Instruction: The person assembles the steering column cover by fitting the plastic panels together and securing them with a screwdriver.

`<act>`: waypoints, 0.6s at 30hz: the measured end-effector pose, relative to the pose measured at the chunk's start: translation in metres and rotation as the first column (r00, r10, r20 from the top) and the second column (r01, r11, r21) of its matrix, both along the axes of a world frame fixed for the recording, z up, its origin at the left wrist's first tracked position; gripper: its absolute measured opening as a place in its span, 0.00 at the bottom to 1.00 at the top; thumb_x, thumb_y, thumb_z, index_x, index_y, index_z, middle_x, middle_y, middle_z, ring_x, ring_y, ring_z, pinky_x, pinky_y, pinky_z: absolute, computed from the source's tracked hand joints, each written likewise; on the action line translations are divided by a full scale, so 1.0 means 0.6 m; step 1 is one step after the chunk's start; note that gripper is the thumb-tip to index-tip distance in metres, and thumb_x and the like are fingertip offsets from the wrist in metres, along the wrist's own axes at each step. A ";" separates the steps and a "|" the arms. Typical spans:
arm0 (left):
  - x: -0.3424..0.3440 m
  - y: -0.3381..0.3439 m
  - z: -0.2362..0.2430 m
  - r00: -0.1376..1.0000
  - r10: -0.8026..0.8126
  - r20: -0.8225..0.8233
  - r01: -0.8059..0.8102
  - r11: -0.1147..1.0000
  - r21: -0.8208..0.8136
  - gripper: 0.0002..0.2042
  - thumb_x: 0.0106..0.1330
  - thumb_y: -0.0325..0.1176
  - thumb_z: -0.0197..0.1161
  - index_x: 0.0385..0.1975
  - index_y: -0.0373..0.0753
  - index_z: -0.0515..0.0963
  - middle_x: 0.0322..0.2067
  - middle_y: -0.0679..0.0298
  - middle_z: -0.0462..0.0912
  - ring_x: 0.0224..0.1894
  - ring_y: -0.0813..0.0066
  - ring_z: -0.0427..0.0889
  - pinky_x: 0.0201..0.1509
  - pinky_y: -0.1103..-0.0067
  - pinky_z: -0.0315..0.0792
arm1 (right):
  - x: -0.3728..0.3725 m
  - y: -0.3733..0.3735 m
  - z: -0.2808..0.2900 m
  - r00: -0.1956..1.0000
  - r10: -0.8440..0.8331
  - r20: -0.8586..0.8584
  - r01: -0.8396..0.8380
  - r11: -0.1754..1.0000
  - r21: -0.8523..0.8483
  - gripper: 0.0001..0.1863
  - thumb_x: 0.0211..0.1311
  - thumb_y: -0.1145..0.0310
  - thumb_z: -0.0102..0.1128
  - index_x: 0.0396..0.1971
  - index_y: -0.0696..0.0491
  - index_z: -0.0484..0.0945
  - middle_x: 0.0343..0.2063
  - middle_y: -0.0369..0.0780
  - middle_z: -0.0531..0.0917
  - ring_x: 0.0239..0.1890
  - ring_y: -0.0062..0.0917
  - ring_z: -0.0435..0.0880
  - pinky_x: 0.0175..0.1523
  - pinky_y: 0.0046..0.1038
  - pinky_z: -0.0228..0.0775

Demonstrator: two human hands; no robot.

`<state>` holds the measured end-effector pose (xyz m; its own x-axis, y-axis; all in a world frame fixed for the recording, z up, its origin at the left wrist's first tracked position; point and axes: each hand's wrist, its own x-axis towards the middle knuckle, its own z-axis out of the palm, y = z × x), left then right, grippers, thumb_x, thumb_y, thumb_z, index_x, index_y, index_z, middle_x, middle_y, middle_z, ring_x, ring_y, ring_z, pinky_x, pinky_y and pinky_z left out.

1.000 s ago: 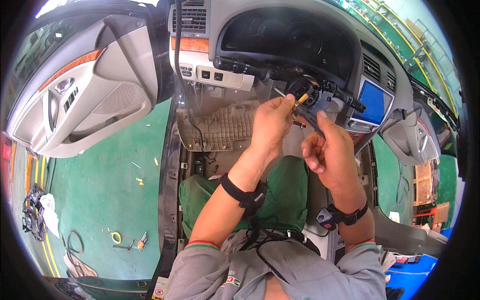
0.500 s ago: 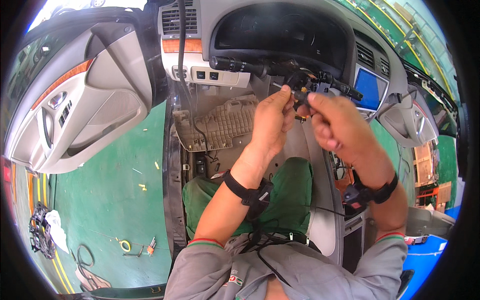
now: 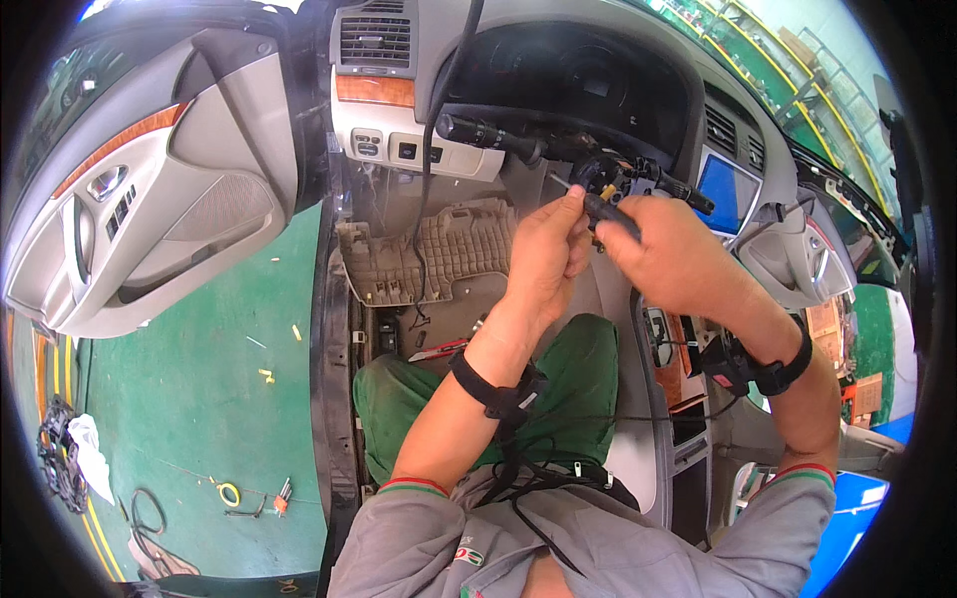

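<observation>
In front of the bared steering column, both my hands are on a screwdriver with a dark handle and a thin metal shaft. My right hand is closed round the handle. Thumb and fingers of my left hand pinch it where the shaft meets the handle. The shaft pokes out past the left fingertips, up and to the left. Dark stalks, one on the left and one on the right, stick out from the column. Bits of yellow show at the column, close behind the handle.
A loose ribbed beige panel lies in the footwell. A black cable hangs down in front of the dashboard. The door stands open at left, and a blue screen sits at right. A red cutter lies beside my leg.
My right hand has turned and now wraps further over the screwdriver handle. The left hand keeps its pinch. The view has shifted slightly, and the hanging cable appears further right.
</observation>
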<state>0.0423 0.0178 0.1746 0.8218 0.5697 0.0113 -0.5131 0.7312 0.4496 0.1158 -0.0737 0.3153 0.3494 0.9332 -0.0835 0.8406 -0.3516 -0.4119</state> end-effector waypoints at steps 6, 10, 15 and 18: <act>0.005 0.010 -0.009 0.999 -0.046 0.008 0.047 0.996 -0.073 0.13 0.79 0.40 0.56 0.41 0.35 0.79 0.24 0.74 0.68 0.21 0.86 0.62 0.21 0.84 0.54 | -0.036 -0.016 -0.020 0.666 0.385 0.639 -0.257 0.922 -0.288 0.15 0.69 0.65 0.58 0.29 0.62 0.81 0.24 0.45 0.84 0.26 0.42 0.87 0.31 0.39 0.77; 0.013 0.006 -0.002 0.999 -0.021 0.028 0.025 0.987 -0.161 0.13 0.79 0.37 0.56 0.43 0.32 0.79 0.25 0.73 0.67 0.19 0.86 0.62 0.20 0.84 0.52 | -0.039 -0.015 -0.027 0.979 -0.069 -0.190 0.082 0.995 0.063 0.19 0.74 0.56 0.58 0.38 0.60 0.82 0.23 0.41 0.80 0.23 0.27 0.85 0.27 0.34 0.74; 0.013 0.006 -0.013 0.996 -0.051 0.068 0.059 0.991 -0.120 0.13 0.79 0.38 0.56 0.44 0.34 0.78 0.24 0.73 0.67 0.21 0.86 0.62 0.21 0.84 0.54 | -0.022 -0.024 -0.048 0.978 -0.118 -0.172 0.125 0.992 0.027 0.15 0.71 0.63 0.59 0.45 0.61 0.79 0.23 0.44 0.82 0.21 0.32 0.84 0.28 0.32 0.73; 0.010 0.003 -0.004 0.998 -0.044 0.033 0.048 0.988 -0.144 0.13 0.80 0.38 0.55 0.44 0.33 0.78 0.25 0.72 0.68 0.21 0.85 0.62 0.21 0.84 0.54 | -0.034 -0.034 -0.051 0.622 0.212 0.754 -0.234 0.969 -0.079 0.15 0.64 0.74 0.59 0.49 0.63 0.78 0.25 0.46 0.83 0.23 0.39 0.85 0.30 0.36 0.76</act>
